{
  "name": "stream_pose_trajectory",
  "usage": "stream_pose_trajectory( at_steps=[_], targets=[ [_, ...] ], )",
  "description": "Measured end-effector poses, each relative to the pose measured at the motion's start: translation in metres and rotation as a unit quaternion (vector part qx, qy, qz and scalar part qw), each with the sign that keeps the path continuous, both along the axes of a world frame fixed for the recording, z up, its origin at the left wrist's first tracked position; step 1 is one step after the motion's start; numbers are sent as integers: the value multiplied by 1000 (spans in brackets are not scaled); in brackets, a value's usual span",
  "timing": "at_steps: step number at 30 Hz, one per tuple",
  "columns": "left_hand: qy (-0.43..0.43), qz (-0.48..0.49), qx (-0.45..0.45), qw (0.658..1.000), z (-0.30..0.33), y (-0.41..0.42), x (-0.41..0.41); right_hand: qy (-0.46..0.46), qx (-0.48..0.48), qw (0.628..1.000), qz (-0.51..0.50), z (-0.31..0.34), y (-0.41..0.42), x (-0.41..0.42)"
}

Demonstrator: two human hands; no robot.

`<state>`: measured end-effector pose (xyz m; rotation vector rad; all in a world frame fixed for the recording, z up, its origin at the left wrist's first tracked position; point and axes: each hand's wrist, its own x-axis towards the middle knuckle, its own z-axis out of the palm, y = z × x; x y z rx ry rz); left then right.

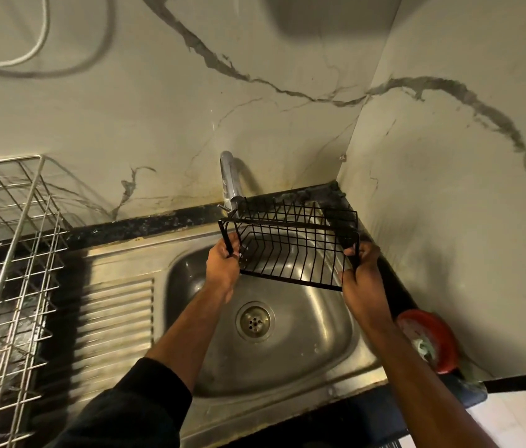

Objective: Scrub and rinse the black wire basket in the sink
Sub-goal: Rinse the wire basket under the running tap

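**Black wire basket held over the sink, ready for the tap**

The black wire basket (290, 244) hangs in the air above the far right part of the stainless steel sink (320, 344), just in front of the chrome tap (231, 179), and it touches neither the bowl nor the spout as far as I can tell. The marbled wall behind and to the right hems the corner in closely, so there isn't much room to swing the thing about. On the left stands a big silver wire dish rack (13, 240) beside the ribbed draining board (116, 321). On the tabletop at the right edge sits a red round dish (439, 337) with what looks like a scrubbing pad in it, though it is too blurred to be sure.

The left hand (223, 263) has its fingers curled round the left end frame of the basket; the right hand (361, 273) grips the right end frame the same way, thumb over the wire. Both hold firm, nothing else in them.

No water is running that I can see, and the bowl and drain (254, 321) look mostly dry. To my mind the sensible thing is to lower the basket down into the bowl before opening the tap, so spray stays inside. One hand would have to let go to reach the scrubber, so resting the basket on the sink floor first would keep it from tipping. The close-set wires will want scrubbing along their length, corners especially.
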<state>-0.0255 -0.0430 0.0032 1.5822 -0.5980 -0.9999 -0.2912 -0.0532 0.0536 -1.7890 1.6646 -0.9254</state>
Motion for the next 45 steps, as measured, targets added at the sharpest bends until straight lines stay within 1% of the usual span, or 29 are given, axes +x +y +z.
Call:
stream_pose_trajectory(
  at_steps=[4, 7, 10, 13, 15, 18, 21, 24, 27, 29, 33, 36, 40, 43, 45],
  targets=[
    [-2, 17, 8, 1000, -2, 4, 10, 8, 1, 1000, 20, -4, -2, 5],
    [-5, 45, 28, 999, 1, 11, 20, 2, 5, 998, 60, 1, -2, 13],
    [-41, 72, 39, 996, 0, 21, 36, 12, 7, 996, 92, 5, -5, 26],
    [-77, 104, 28, 991, 5, 38, 49, 44, 3, 992, 120, 6, -9, 44],
    [-97, 136, 12, 986, 10, 52, 57, 26, 15, 987, 159, 2, -14, 58],
    [-133, 178, 11, 975, 15, 77, 75, 6, 27, 974, 226, -5, -23, 84],
    [-156, 207, 36, 965, 19, 100, 91, 4, 62, 967, 249, -7, -32, 115],
    [-163, 214, 51, 962, 25, 119, 99, -6, 78, 958, 276, -11, -39, 139],
    [-167, 224, 49, 959, 30, 137, 100, -12, 125, 956, 265, -10, -41, 157],
    [-151, 239, 45, 958, 33, 148, 95, -19, 141, 952, 272, -10, -41, 166],
    [-108, 277, 43, 954, 37, 163, 86, -30, 161, 945, 282, -14, -40, 178],
    [-95, 298, 40, 949, 46, 168, 76, -62, 158, 947, 273, -12, -36, 181],
    [-135, 290, 51, 946, 57, 170, 63, -46, 120, 957, 260, 3, -37, 178],
    [-165, 264, 116, 943, 64, 172, 64, -55, 89, 962, 252, 10, -40, 172],
    [-206, 245, 163, 933, 73, 174, 63, -56, 77, 967, 235, 15, -42, 167]
  ],
)
